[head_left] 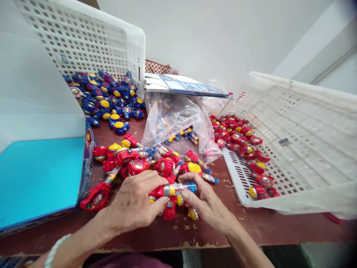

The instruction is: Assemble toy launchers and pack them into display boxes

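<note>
My left hand [139, 199] is closed around a red plastic toy [158, 191], its thumb and fingers on the red body. From the toy's grey collar a clear tube [178, 188] with a yellow band and blue end points right. My right hand [205, 199] grips that tube near its blue end between thumb and fingers. The tube's end sits in line with the collar. Around and under my hands lies a pile of red and yellow toys [136, 166], several with tubes attached. One such toy [99, 196] lies left of my left hand.
A tipped white basket [111, 37] of blue toys [111, 96] is back left; another tipped basket [295, 111] with red toys [237, 134] is right. Between them, a plastic bag [161, 119] holds small tubes below flat printed cartons [189, 85]. A blue-lined box [41, 178] stands left.
</note>
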Motion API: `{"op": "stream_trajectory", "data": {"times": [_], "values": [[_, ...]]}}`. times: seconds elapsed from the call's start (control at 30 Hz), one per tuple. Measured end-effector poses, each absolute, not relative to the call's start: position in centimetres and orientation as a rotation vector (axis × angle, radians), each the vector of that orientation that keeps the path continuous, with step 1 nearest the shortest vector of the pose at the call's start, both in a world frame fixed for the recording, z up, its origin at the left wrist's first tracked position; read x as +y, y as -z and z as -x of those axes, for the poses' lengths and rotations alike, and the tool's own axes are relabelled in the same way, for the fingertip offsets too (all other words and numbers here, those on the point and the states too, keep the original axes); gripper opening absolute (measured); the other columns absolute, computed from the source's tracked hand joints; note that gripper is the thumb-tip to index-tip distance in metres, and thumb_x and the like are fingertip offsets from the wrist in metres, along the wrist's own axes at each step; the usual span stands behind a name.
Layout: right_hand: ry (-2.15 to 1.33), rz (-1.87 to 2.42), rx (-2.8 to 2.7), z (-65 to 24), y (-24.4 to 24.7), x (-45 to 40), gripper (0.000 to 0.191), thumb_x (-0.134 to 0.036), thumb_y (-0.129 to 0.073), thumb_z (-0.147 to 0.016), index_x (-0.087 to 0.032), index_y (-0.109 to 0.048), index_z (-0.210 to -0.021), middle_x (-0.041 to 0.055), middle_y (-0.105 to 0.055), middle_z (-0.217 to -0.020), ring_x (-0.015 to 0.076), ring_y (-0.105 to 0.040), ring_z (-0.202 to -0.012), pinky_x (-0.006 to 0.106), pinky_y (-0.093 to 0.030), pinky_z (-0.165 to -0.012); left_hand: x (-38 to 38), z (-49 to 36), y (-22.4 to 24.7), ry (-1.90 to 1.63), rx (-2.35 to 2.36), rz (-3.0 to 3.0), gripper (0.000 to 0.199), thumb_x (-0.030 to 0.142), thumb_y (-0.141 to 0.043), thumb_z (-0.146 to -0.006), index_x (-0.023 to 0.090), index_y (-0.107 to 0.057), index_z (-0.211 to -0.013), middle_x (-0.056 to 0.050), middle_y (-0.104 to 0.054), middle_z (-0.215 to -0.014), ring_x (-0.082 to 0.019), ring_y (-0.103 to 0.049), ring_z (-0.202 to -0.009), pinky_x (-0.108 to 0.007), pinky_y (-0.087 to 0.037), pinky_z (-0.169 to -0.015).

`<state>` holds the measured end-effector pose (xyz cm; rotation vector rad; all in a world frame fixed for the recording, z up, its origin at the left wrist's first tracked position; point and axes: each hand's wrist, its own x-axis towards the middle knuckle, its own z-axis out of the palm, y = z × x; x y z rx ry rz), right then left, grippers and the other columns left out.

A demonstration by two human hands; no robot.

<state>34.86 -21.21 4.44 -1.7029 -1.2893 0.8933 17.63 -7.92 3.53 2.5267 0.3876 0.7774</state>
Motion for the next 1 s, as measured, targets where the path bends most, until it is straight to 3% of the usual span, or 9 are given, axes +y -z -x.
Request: {"op": "stream_trajectory", "data": {"times": [0.07, 0.1, 0.27, 0.43, 0.53, 0.63, 0.73, 0.8, 1.0], "values": [[-0.628, 1.748, -1.486, -35.3, -5.2, -21.2, 0.026, -0.039, -0.053, -0.091, -0.024, -0.052, -0.113, 0.0022, -0.058, -0.101, 0.0146, -0.054, -0.087, 0.027, -0.043, -0.078, -7.6, -17.7, -3.9, -0.669, 0.434, -2.413, 0.018, 0.023, -0.063, -0.076, 0.021, -0.067, -0.094, -0.002, -0.067, -0.087, -0.017, -0.062, -0.080, -0.029, -0.048, -0.072], [-0.560, 1.759, -1.529, -35.5, -5.4, -21.1, 0.023, -0.038, -0.052, -0.092, -0.023, -0.054, -0.110, 0.0018, -0.058, -0.098, 0.0149, -0.053, -0.087, 0.027, -0.041, -0.078, -7.6, -17.8, -4.0, -0.625, 0.450, -2.376, 0.017, 0.023, -0.063, -0.076, 0.022, -0.067, -0.093, -0.001, -0.067, -0.087, -0.016, -0.062, -0.079, -0.028, -0.048, -0.072], [-0.851, 1.764, -1.359, -36.3, -5.4, -20.2, 0.035, -0.050, -0.044, -0.093, -0.019, -0.055, -0.082, -0.0042, -0.046, -0.063, 0.0100, -0.041, -0.056, 0.022, -0.033, -0.052, -7.9, -18.1, -4.0, -0.681, 0.487, -2.355, 0.019, 0.025, -0.060, -0.078, 0.020, -0.068, -0.095, -0.002, -0.067, -0.090, -0.017, -0.062, -0.084, -0.030, -0.047, -0.078], [-0.705, 1.704, -1.507, -36.6, -5.5, -20.8, 0.031, -0.042, -0.054, -0.090, -0.022, -0.053, -0.114, -0.0009, -0.055, -0.084, 0.0120, -0.048, -0.071, 0.023, -0.038, -0.064, -7.5, -18.0, -4.2, -0.517, 0.546, -2.244, 0.019, 0.025, -0.063, -0.075, 0.023, -0.068, -0.093, 0.001, -0.068, -0.091, -0.015, -0.063, -0.084, -0.027, -0.047, -0.077], [-0.607, 1.710, -1.466, -36.5, -4.9, -20.7, 0.028, -0.045, -0.050, -0.091, -0.019, -0.060, -0.093, -0.0039, -0.047, -0.067, 0.0104, -0.042, -0.059, 0.023, -0.033, -0.056, -7.5, -18.2, -4.2, -0.487, 0.548, -2.235, 0.019, 0.024, -0.062, -0.074, 0.022, -0.069, -0.092, 0.000, -0.068, -0.090, -0.016, -0.063, -0.083, -0.027, -0.047, -0.077], [-0.658, 1.728, -1.362, -36.5, -4.7, -20.4, 0.042, -0.049, -0.040, -0.094, -0.018, -0.060, -0.074, -0.0038, -0.041, -0.060, 0.0097, -0.037, -0.054, 0.023, -0.030, -0.051, -7.7, -18.4, -4.1, -0.507, 0.524, -2.274, 0.023, 0.022, -0.060, -0.074, 0.021, -0.070, -0.095, -0.003, -0.068, -0.091, -0.018, -0.062, -0.084, -0.029, -0.048, -0.078], [-0.786, 1.632, -1.358, -36.7, -5.1, -20.6, 0.032, -0.046, -0.046, -0.093, -0.022, -0.062, -0.106, 0.0000, -0.057, -0.082, 0.0117, -0.049, -0.064, 0.023, -0.040, -0.059, -7.6, -18.4, -4.4, -0.433, 0.542, -2.190, 0.023, 0.025, -0.061, -0.074, 0.022, -0.070, -0.095, -0.002, -0.069, -0.092, -0.019, -0.063, -0.084, -0.029, -0.048, -0.078], [-0.741, 1.597, -1.405, -36.8, -5.3, -20.9, 0.032, -0.042, -0.052, -0.090, -0.024, -0.059, -0.117, 0.0013, -0.060, -0.089, 0.0134, -0.054, -0.071, 0.025, -0.043, -0.065, -7.4, -18.4, -4.6, -0.380, 0.575, -2.082, 0.022, 0.026, -0.063, -0.074, 0.024, -0.071, -0.094, 0.000, -0.070, -0.092, -0.020, -0.065, -0.085, -0.029, -0.049, -0.079], [-0.805, 1.628, -1.213, -36.6, -3.6, -21.2, 0.031, -0.047, -0.051, -0.090, -0.020, -0.064, -0.098, -0.0047, -0.047, -0.055, 0.0088, -0.043, -0.045, 0.021, -0.034, -0.045, -7.4, -18.5, -2.6, -0.405, 0.581, -2.196, 0.032, 0.037, -0.061, -0.079, 0.034, -0.069, -0.109, 0.000, -0.069, -0.110, -0.026, -0.059, -0.111, -0.038, -0.046, -0.095]]}}
